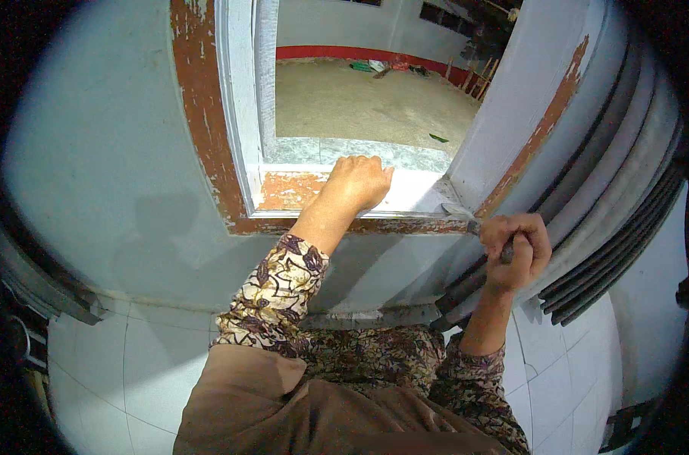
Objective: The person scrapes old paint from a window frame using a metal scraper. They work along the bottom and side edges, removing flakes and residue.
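My right hand point(516, 246) is wrapped round the dark handle of a putty knife point(459, 211). Its pale metal blade reaches left to the right-hand corner of the window sill, by the frame's lower edge. My left hand point(357, 183) is closed, knuckles up, on the white part of the sill; whatever may be under its fingers is hidden. The window frame point(200, 98) has worn brown paint with chipped pale spots and a white inner strip. Left of my left hand, a brown patch point(291, 189) shows on the sill between white areas.
Bundled grey curtains point(610, 182) hang close to my right arm. More dark cloth point(37, 258) hangs at the far left. Beyond the opening lie a greenish tiled ledge point(359, 152) and a concrete yard point(359, 98). White floor tiles point(94, 364) lie below the wall.
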The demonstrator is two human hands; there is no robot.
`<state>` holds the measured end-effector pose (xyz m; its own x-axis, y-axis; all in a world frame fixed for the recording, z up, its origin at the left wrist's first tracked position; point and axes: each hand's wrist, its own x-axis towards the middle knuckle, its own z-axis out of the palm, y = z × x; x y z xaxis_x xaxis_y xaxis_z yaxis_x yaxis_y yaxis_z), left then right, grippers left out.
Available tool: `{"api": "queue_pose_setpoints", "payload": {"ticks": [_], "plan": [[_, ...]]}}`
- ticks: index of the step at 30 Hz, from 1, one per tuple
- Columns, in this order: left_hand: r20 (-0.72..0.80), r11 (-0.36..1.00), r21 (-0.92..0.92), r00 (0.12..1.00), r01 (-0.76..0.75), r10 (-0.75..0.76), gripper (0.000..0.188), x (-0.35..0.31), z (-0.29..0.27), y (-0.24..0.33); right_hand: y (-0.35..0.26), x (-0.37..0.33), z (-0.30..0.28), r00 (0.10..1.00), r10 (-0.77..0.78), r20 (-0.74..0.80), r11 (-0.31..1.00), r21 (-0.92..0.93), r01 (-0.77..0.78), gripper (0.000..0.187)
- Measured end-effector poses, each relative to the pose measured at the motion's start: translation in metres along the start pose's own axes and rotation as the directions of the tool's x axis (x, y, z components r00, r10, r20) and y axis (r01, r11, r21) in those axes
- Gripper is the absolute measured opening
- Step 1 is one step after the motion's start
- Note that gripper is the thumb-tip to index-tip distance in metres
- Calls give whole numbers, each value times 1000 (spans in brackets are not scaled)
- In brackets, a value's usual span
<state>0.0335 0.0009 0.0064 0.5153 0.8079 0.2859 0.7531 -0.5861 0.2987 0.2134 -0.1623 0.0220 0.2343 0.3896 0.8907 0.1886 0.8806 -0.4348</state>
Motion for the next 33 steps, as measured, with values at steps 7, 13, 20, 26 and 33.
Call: {"api": "queue_pose_setpoints", "payload": {"ticks": [7,13,20,26,33], "plan": [[-12,999,22,1000,-23,24,52,-1,0,-1,39,35,3,997,73,-34,984,164,-67,21],[-28,1000,-2,999,-23,23,51,1,0,-3,-5,5,3,1000,30,-1,999,-10,-30,17],[-26,998,48,999,-41,42,52,1,2,-5,34,36,6,997,67,-50,990,130,-60,16],[15,1000,16,1000,-2,2,52,1,-1,-3,1,7,7,998,49,-36,998,48,-48,17],[-26,1000,15,1000,-10,10,51,3,4,-6,52,12,3,996,78,-47,996,40,-76,15]]}}
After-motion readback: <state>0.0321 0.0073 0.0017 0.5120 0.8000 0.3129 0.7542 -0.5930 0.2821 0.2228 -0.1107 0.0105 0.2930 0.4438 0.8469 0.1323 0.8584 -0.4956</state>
